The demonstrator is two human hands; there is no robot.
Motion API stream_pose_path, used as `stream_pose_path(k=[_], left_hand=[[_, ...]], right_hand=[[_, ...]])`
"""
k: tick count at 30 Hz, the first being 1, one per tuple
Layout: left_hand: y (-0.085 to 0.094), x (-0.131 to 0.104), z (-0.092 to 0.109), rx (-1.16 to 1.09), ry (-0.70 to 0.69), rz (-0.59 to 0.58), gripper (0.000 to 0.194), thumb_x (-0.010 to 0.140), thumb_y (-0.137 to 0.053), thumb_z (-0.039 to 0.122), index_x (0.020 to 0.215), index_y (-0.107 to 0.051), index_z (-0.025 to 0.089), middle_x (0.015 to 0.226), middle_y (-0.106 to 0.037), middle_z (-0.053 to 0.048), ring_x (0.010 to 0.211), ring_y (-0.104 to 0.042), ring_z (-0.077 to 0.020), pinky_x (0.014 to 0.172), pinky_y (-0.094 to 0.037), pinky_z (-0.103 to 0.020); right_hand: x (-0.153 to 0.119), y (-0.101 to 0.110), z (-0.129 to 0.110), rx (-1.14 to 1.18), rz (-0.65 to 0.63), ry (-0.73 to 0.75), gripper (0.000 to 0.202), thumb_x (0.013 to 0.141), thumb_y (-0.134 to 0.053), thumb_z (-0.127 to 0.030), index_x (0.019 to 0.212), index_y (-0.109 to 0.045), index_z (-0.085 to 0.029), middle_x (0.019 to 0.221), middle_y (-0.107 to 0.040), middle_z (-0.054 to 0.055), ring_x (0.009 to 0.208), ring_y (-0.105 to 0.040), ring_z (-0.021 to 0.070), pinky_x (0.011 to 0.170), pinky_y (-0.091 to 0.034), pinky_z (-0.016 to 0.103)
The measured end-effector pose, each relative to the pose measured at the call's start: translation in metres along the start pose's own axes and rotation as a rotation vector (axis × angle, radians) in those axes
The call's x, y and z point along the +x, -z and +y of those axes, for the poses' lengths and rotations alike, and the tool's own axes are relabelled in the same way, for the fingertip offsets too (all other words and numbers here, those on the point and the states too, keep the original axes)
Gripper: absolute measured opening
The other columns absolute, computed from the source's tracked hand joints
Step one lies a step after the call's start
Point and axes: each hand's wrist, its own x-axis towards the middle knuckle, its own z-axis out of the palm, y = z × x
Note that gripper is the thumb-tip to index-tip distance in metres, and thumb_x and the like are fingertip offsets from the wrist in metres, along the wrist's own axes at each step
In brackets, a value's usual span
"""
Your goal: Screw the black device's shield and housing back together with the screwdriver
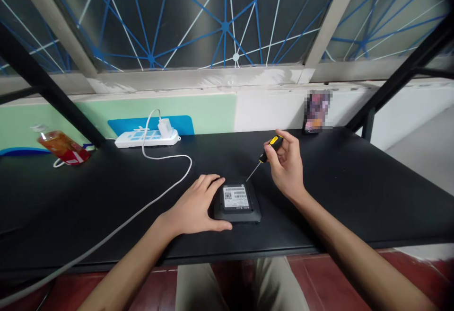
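A flat black device lies on the black tabletop, with a white printed label facing up. My left hand grips it from the left, thumb along the near edge and fingers at the far edge. In my right hand is a black and yellow screwdriver, held tilted with the fingers wrapped about its handle. Its thin shaft slants down to the device's far right corner, where the tip seems to touch. Whether a screw sits under the tip is too small to tell.
A white power strip with a plugged-in charger stands by the wall. Its white cable crosses the table on the left. A tilted drink bottle is far left. A phone leans on the wall at right.
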Motion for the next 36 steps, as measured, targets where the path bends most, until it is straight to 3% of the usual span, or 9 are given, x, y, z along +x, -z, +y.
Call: stream_pose_path(k=[7,16,24,31,36], left_hand=[[-0.001,0.001,-0.001,0.008,0.0,-0.003,0.103,0.071,-0.075,0.071,0.15,-0.038,0.017,0.149,-0.042,-0.018,0.135,-0.042,-0.0383,0.113,-0.039,-0.056],[-0.001,0.001,-0.001,-0.013,0.001,0.01,0.1,0.07,-0.077,0.067,0.149,-0.04,0.018,0.148,-0.043,-0.017,0.135,-0.042,-0.0386,0.114,-0.038,-0.056],[-0.001,0.0,-0.002,-0.008,-0.006,0.02,0.099,0.071,-0.077,0.066,0.149,-0.038,0.021,0.148,-0.043,-0.016,0.135,-0.042,-0.0384,0.113,-0.039,-0.057],[-0.002,0.001,-0.002,-0.004,0.0,0.016,0.099,0.07,-0.078,0.065,0.148,-0.039,0.018,0.147,-0.043,-0.017,0.134,-0.042,-0.038,0.113,-0.039,-0.056],[-0.005,0.0,-0.003,-0.023,-0.004,0.031,0.1,0.069,-0.079,0.065,0.149,-0.039,0.019,0.148,-0.043,-0.017,0.134,-0.043,-0.0385,0.113,-0.04,-0.057]], right_hand=[[-0.001,0.004,-0.014,0.2,-0.092,-0.005,0.031,0.098,-0.052,-0.036,0.129,-0.053,-0.029,0.12,-0.067,0.007,0.087,-0.075,0.0189,0.079,-0.063,0.04],[0.001,0.0,-0.01,0.14,-0.039,-0.063,0.038,0.096,-0.055,-0.036,0.132,-0.052,-0.027,0.112,-0.068,0.006,0.083,-0.074,0.0172,0.075,-0.063,0.036],[0.001,0.0,-0.012,-0.021,-0.003,-0.042,0.036,0.092,-0.062,-0.04,0.126,-0.057,-0.03,0.076,-0.055,-0.001,0.061,-0.062,0.0149,0.054,-0.056,0.031],[-0.002,-0.001,-0.012,0.098,-0.055,-0.096,0.041,0.102,-0.042,-0.044,0.14,-0.047,-0.031,0.117,-0.062,0.007,0.086,-0.074,0.0179,0.066,-0.06,0.032],[-0.001,0.0,-0.01,0.071,-0.066,-0.095,0.046,0.101,-0.045,-0.041,0.145,-0.043,-0.03,0.124,-0.065,0.009,0.089,-0.074,0.0187,0.069,-0.062,0.034]])
